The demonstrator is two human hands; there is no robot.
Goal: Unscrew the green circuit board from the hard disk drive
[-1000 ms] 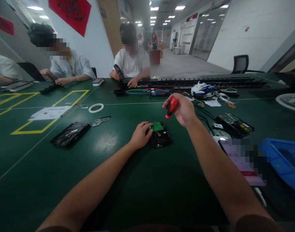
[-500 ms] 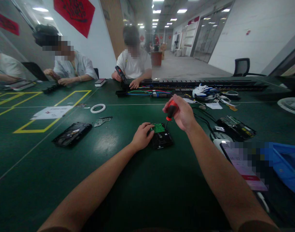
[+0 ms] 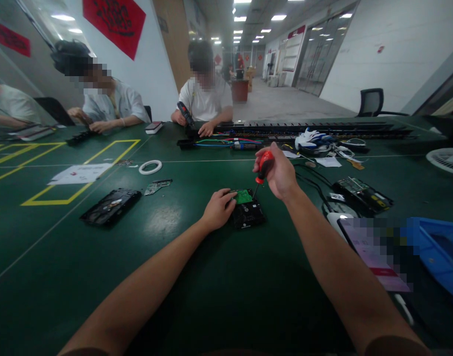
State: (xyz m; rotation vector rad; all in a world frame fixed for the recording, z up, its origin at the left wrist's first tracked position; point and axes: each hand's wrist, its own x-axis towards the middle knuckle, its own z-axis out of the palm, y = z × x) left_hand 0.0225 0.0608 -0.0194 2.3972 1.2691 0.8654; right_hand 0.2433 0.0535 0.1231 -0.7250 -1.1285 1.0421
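A small black hard drive (image 3: 249, 215) with a green circuit board (image 3: 244, 197) on its far half lies flat on the green table. My left hand (image 3: 218, 210) steadies it from the left side, fingers over the board's left edge and thumb side against the case. Above it, my right hand (image 3: 281, 177) is wrapped round the handle of a red and black screwdriver (image 3: 264, 167). The shaft points down and slightly left, with its tip at the board's right edge. Whether a screw sits under the tip is too small to see.
Left of me lie an opened black drive case (image 3: 111, 206), a loose circuit board (image 3: 158, 187) and a white tape ring (image 3: 150, 167). To the right are another drive (image 3: 363, 194), cables, a phone (image 3: 374, 254) and a blue bin (image 3: 439, 252). Across the table a co-worker (image 3: 204, 101) holds a power tool.
My right hand has shifted slightly and turned on the screwdriver handle, while the tip stays at the board's right edge. My left hand and the hard drive have not visibly moved.
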